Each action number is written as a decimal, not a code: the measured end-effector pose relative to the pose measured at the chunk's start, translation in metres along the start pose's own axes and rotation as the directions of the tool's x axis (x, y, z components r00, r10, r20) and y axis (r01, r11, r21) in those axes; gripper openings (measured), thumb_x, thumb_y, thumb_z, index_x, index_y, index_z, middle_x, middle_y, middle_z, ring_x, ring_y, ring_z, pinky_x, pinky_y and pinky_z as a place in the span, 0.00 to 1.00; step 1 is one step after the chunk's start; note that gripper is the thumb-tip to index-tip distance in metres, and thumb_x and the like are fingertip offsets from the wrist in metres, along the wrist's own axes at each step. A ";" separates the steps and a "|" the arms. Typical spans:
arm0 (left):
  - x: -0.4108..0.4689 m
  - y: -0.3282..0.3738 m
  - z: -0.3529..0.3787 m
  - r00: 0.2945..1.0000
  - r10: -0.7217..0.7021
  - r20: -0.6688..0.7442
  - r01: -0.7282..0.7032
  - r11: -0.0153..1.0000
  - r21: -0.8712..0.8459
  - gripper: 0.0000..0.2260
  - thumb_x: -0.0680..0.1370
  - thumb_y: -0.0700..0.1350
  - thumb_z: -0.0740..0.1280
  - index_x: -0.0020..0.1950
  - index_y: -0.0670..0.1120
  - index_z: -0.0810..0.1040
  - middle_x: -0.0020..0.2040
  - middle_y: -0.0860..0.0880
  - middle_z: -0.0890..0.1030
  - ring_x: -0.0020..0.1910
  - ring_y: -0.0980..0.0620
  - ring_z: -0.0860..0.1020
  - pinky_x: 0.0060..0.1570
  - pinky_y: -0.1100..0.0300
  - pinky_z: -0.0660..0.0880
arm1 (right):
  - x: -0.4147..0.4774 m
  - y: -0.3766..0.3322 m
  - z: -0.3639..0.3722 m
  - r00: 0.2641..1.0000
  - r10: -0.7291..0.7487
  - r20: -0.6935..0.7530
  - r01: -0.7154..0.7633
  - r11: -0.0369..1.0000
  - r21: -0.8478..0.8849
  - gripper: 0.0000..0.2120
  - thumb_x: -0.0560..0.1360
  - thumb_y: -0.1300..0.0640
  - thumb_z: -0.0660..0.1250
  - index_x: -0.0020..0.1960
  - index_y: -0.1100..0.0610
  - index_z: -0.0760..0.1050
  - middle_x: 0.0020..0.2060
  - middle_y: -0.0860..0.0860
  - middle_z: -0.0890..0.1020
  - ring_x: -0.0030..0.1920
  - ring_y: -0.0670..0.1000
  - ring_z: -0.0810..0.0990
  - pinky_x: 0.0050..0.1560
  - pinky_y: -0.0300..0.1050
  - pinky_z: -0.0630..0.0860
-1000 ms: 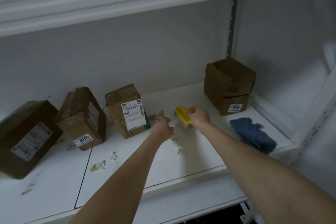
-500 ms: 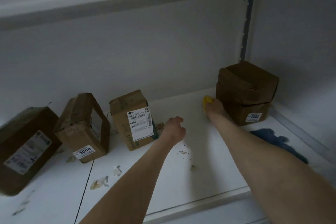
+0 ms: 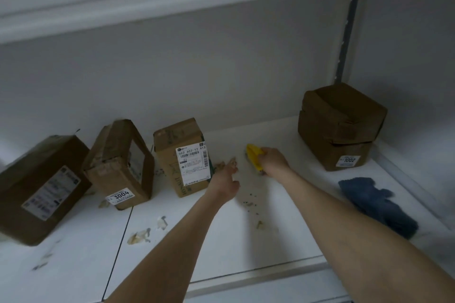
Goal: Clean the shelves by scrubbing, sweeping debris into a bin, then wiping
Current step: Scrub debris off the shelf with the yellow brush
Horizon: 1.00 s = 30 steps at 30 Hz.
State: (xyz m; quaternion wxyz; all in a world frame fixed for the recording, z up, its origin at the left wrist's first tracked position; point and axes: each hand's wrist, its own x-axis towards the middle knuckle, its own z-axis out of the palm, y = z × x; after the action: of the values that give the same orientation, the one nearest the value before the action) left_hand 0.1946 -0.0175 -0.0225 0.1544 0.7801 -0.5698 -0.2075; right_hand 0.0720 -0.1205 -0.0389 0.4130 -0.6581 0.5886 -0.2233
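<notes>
White shelf (image 3: 295, 241) holds brown boxes (image 3: 118, 167) at the left of the frame. Mid frame, the left hand (image 3: 225, 183) reaches out loose and holds nothing. Crumbs (image 3: 251, 202) lie just beside it. Next, the right hand (image 3: 274, 162) grips the yellow brush (image 3: 254, 158); best to press it flat and rub the dirty spots hard. At right lies the blue cloth (image 3: 376, 204).

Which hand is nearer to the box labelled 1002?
Right. The right hand, gripping the yellow scrubber, lies left of the box labelled 1002; the left hand is farther left, beside the box with the barcode label.
</notes>
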 end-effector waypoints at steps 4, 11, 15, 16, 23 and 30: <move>-0.015 0.003 -0.005 1.000 -0.012 0.024 0.011 0.998 0.055 0.20 0.79 0.40 0.60 0.71 0.41 0.67 0.72 0.44 0.67 0.70 0.46 0.66 0.66 0.60 0.64 | -0.034 -0.002 0.016 0.997 -0.049 0.060 0.055 0.994 -0.099 0.16 0.78 0.47 0.55 0.57 0.52 0.78 0.54 0.56 0.81 0.52 0.58 0.80 0.53 0.49 0.77; -0.034 0.005 -0.022 0.997 0.059 0.053 -0.063 0.996 0.065 0.18 0.80 0.42 0.60 0.70 0.43 0.70 0.71 0.43 0.69 0.69 0.45 0.68 0.65 0.59 0.65 | -0.075 0.020 -0.003 0.961 0.077 -0.266 -0.057 0.995 0.083 0.15 0.76 0.51 0.63 0.58 0.56 0.79 0.53 0.59 0.83 0.51 0.61 0.82 0.53 0.53 0.79; -0.038 0.003 -0.021 0.993 0.102 0.053 -0.103 0.994 0.023 0.17 0.79 0.40 0.61 0.68 0.41 0.71 0.69 0.42 0.71 0.66 0.44 0.71 0.63 0.59 0.68 | -0.093 0.043 -0.028 0.898 0.165 -0.407 -0.176 0.984 0.009 0.17 0.79 0.50 0.61 0.63 0.58 0.75 0.55 0.61 0.80 0.53 0.62 0.80 0.54 0.52 0.77; -0.039 0.003 -0.020 0.992 0.112 0.057 -0.113 0.993 0.017 0.17 0.80 0.40 0.61 0.68 0.42 0.71 0.68 0.42 0.71 0.65 0.44 0.71 0.62 0.59 0.68 | -0.096 0.048 -0.036 0.874 0.179 -0.451 -0.203 0.979 -0.005 0.18 0.80 0.51 0.60 0.65 0.59 0.74 0.57 0.61 0.79 0.55 0.63 0.79 0.54 0.51 0.76; -0.041 -0.005 -0.014 0.987 0.139 0.081 -0.139 0.990 -0.012 0.17 0.79 0.41 0.61 0.68 0.42 0.70 0.68 0.43 0.70 0.67 0.45 0.70 0.63 0.59 0.68 | -0.103 0.071 -0.060 0.797 0.248 -0.550 -0.297 0.955 0.001 0.18 0.81 0.53 0.58 0.65 0.64 0.71 0.60 0.65 0.77 0.59 0.65 0.75 0.56 0.54 0.73; -0.046 -0.017 -0.016 0.989 0.117 0.090 -0.119 0.993 0.022 0.17 0.79 0.41 0.61 0.68 0.42 0.70 0.68 0.43 0.71 0.67 0.45 0.70 0.63 0.59 0.67 | -0.119 0.047 -0.014 0.904 0.167 -0.394 -0.204 0.977 -0.055 0.18 0.81 0.54 0.57 0.67 0.59 0.72 0.58 0.61 0.79 0.57 0.61 0.77 0.53 0.48 0.73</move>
State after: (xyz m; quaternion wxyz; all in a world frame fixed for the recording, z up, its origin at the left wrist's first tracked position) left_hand 0.2042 0.0317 -0.0099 0.1299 0.7371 -0.6240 -0.2246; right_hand 0.0086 -0.0087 -0.0458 0.2763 -0.5610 0.7283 -0.2802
